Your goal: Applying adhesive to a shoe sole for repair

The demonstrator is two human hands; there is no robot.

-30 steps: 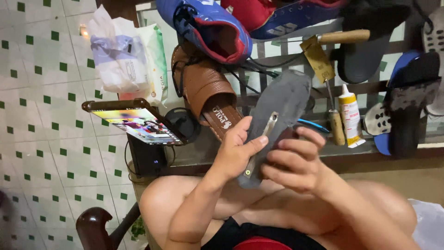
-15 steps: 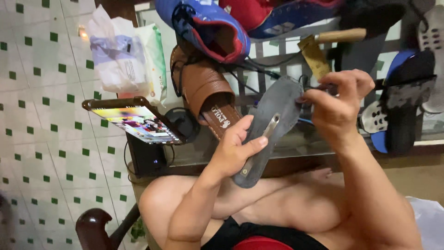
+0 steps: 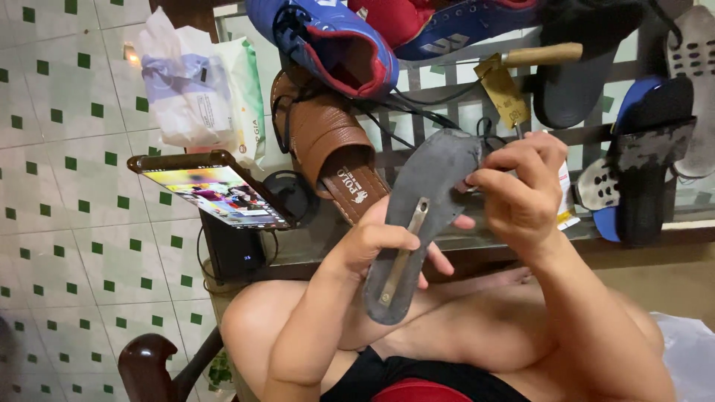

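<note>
Head view, sole: a flat grey insole (image 3: pixel 424 216), long and rounded at both ends, matte and slightly scuffed; a thin metal strip (image 3: pixel 404 253) runs down its narrow half, fixed by a rivet near the lower end; it is held tilted above the person's bare knees, in front of the desk edge.
Head view, left hand: the left hand (image 3: pixel 380 246) has its grip closed around the middle of the insole; thumb across the top face beside the strip, fingers showing behind the far edge.
Head view, right hand: the right hand (image 3: pixel 521 190) pinches the wide upper end of the insole; fingertips bunched tight on its rim, grip nearly closed.
Head view, desk: a glass-topped desk (image 3: pixel 313 242) with a dark frame; on it a brown leather sandal (image 3: pixel 331 152) with a ribbed strap; a blue sports shoe (image 3: pixel 328 41) with a red lining lies above it; a tilted phone (image 3: pixel 216 192) with a lit screen stands at the left; a crumpled white plastic bag (image 3: pixel 186 82) lies behind it.
Head view, right side: a hammer (image 3: pixel 521 71) with a pale wooden handle and a flat brassy head; a blue and black slipper (image 3: pixel 640 160), worn and smooth; a small glue bottle (image 3: pixel 564 197) half hidden by the right hand.
Head view, floor: glossy white tiles with small green squares (image 3: pixel 67 223); a dark rounded wooden chair arm (image 3: pixel 153 365) at the bottom left.
</note>
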